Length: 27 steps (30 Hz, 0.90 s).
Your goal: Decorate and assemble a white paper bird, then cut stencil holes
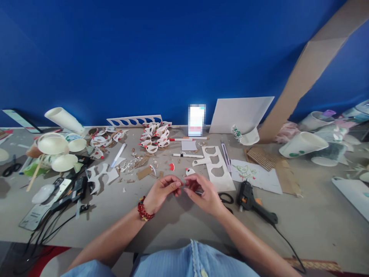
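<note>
My left hand [161,192], with a red bead bracelet on the wrist, and my right hand [203,192] meet over the grey table [121,215], fingertips pinched together. What sits between the fingertips is too small to make out. A small white bird-shaped cutout [189,171] with red marks lies just beyond my right hand. A red half-round piece [172,167] lies beside it. Black-handled scissors [226,199] lie right of my right wrist.
A black glue gun [250,198] with its cord lies at the right. A white cut-out sheet [217,169], markers [188,156], a heap of finished bird cutouts [154,138], paper cups and bowls [54,148], cardboard scraps and a lit phone [196,120] crowd the table.
</note>
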### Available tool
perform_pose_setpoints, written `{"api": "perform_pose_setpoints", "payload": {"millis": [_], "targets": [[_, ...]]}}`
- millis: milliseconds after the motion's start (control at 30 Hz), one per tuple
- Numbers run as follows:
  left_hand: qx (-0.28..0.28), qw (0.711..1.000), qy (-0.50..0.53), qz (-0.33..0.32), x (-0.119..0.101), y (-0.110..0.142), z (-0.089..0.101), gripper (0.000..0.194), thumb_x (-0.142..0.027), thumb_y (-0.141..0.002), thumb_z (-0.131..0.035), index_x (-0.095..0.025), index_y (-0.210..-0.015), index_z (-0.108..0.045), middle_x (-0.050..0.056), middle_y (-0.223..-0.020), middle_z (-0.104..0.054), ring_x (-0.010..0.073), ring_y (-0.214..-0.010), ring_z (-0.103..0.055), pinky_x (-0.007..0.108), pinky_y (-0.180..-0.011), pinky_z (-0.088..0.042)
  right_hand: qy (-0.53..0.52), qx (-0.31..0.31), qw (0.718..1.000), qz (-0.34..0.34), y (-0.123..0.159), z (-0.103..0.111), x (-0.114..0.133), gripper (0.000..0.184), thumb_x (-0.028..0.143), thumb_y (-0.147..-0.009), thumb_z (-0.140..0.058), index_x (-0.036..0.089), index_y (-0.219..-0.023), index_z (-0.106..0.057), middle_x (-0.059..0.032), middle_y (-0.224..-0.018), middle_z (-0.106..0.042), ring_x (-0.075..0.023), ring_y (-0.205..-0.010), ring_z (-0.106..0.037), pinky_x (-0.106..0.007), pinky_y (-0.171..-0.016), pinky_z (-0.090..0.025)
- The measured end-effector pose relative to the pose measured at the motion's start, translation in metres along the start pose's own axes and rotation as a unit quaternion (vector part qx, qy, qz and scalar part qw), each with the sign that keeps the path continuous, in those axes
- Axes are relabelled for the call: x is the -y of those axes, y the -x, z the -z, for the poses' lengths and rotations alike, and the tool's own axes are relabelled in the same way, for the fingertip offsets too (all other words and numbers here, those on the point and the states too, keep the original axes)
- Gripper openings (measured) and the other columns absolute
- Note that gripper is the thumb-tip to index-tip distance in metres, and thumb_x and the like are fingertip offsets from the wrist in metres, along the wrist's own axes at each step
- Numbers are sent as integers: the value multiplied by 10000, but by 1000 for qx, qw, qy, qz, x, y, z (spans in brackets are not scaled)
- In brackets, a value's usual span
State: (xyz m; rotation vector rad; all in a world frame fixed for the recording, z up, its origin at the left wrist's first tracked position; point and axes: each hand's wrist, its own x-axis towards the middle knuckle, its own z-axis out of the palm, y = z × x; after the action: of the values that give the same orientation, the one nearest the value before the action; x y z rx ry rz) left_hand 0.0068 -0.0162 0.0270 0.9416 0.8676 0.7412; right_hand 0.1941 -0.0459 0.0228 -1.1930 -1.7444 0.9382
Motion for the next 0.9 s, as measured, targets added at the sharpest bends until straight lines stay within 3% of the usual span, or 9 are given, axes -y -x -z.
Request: {"api": "perform_pose_setpoints", "payload": {"millis": [67,167,267,400,700,900], "targets": [[-5,1000,-7,9,0,0,-1,245,-379,-766,-715,-140,-770,-663,-17,-612,-610,82,-558,-526,200,-567,-409,21,10,999,24,0,-1,2,285,212,-852,-586,239,-1133,-550,-43,-915,-603,-146,-677,-572,-278,-675,-495],[1,1000,-4,15,1,0,-2,251,-377,-767,-715,-135,-738,-658,-17,-617,-603,76,-559,-514,196,-567,-403,54,26,997,51,0,-1,6,177,214,-873,-561,234,-1046,-589,-52,-885,-608,-160,-699,-566,-279,-675,-493],[15,1000,9,25,3,-1,-1,235,-362,-778,-708,-128,-780,-683,-2,-664,-623,77,-592,-529,197,-603,-419,70,-1,995,69,-2,-1,7,91,227,-894,-542,221,-950,-613,-56,-826,-619,-175,-724,-570,-278,-657,-484],[18,998,32,49,5,-1,1,237,-336,-740,-746,-151,-878,-695,9,-736,-650,93,-662,-564,207,-660,-442,62,-43,994,84,-2,0,6,115,201,-902,-527,210,-940,-636,-49,-794,-639,-180,-751,-588,-287,-687,-471],[-4,995,-94,-32,-1,2,0,173,-317,-817,-659,-145,-825,-647,-1,-688,-637,98,-642,-554,201,-636,-433,-35,-28,997,-61,-1,-4,2,132,284,-896,-558,198,-850,-647,-21,-724,-644,-148,-641,-592,-231,-557,-439],[-19,989,-135,-49,2,1,2,164,-307,-834,-629,-143,-820,-631,-14,-678,-597,90,-630,-532,190,-618,-417,-15,-20,998,-59,1,-8,0,114,251,-841,-612,203,-938,-648,-19,-765,-644,-144,-641,-584,-241,-598,-468]]}}
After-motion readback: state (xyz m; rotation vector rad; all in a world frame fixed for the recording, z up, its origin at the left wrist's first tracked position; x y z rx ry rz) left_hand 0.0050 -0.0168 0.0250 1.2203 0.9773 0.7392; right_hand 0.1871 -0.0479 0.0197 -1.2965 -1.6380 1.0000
